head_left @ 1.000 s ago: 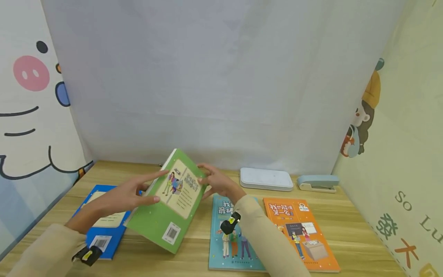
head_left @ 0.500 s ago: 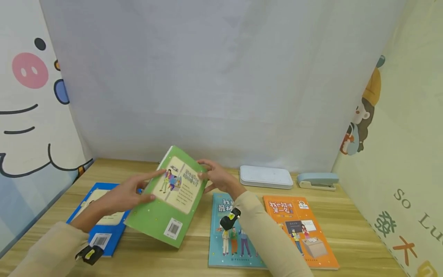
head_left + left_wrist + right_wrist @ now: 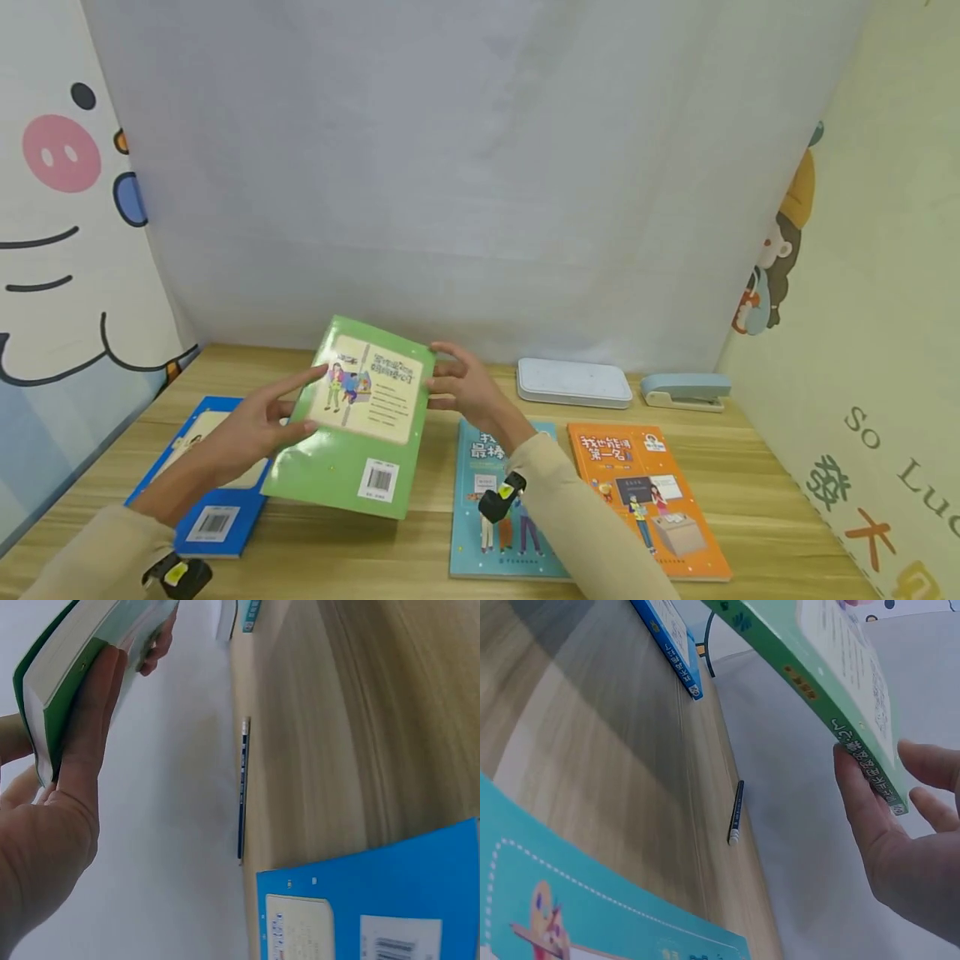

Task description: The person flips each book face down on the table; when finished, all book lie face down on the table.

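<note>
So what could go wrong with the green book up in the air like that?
The green book is held off the table only at its edges by the left hand and right hand, so it might slip and land on the blue book. It might also knock the pencil behind.

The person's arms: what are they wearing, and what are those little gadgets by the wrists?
Both arms wear long beige sleeves. Each wrist carries a small black device with a yellow mark, strapped over the cuff: one by the left hand, one by the right hand. The hands are bare.
</note>
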A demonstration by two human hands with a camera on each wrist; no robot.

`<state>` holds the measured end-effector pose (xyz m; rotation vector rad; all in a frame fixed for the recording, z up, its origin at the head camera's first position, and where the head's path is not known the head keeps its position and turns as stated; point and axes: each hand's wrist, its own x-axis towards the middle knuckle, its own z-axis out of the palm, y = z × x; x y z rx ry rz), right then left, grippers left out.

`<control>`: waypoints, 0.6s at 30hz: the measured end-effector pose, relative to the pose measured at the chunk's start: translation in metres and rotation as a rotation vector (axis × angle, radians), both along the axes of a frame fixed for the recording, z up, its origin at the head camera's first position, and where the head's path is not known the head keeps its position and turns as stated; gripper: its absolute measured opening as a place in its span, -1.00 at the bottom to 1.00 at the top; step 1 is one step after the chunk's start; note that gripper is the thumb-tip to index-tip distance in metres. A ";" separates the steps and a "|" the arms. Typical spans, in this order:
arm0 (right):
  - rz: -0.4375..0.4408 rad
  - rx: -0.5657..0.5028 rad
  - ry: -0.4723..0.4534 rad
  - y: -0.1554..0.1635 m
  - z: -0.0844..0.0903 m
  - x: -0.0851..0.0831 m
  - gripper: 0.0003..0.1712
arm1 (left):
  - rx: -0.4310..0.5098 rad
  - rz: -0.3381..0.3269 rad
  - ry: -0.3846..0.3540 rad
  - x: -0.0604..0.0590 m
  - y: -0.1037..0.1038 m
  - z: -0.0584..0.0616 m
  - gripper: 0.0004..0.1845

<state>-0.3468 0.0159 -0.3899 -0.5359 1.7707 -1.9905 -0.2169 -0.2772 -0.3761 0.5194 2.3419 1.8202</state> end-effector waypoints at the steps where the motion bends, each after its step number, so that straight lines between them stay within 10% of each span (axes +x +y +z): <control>1: 0.013 -0.005 0.002 0.000 -0.002 0.001 -0.25 | 0.006 0.005 0.007 0.001 0.000 -0.002 -0.17; 18: 0.122 0.152 0.076 0.000 -0.019 0.018 -0.01 | 0.108 0.062 -0.166 0.005 0.004 -0.016 -0.14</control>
